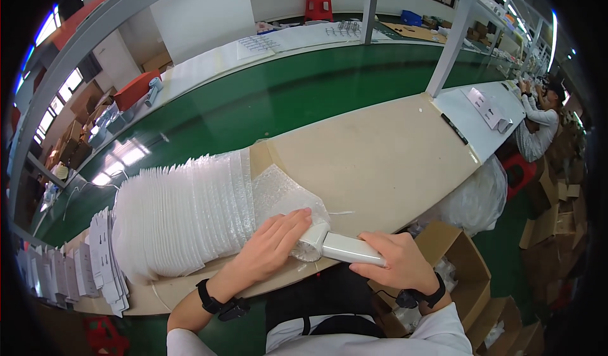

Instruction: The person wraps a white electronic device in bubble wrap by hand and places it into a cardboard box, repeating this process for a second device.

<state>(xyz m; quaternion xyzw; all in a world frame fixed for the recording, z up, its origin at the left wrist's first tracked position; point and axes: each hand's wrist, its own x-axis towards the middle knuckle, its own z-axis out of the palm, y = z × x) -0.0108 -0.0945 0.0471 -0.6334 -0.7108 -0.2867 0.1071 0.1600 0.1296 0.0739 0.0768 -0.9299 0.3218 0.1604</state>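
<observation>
A white handheld appliance (352,248) with a rounded head and a long straight handle lies slantwise at the table's front edge. My right hand (396,259) is closed round the end of that handle. The head sits at the mouth of a clear bubble-wrap bag (285,194), partly covered by it. My left hand (273,242) has its fingers together, curled over the bag beside the head; its thumb is hidden. Left of it stands a thick row of bubble-wrap bags (183,213), packed upright.
Flat white cartons (104,261) stand at the table's left end. Beyond the beige tabletop (373,147) runs a green conveyor belt (304,90). A black pen (454,129) lies to the right. Below are an open cardboard box (465,261) and a plastic bag (472,194). A person (538,125) sits far right.
</observation>
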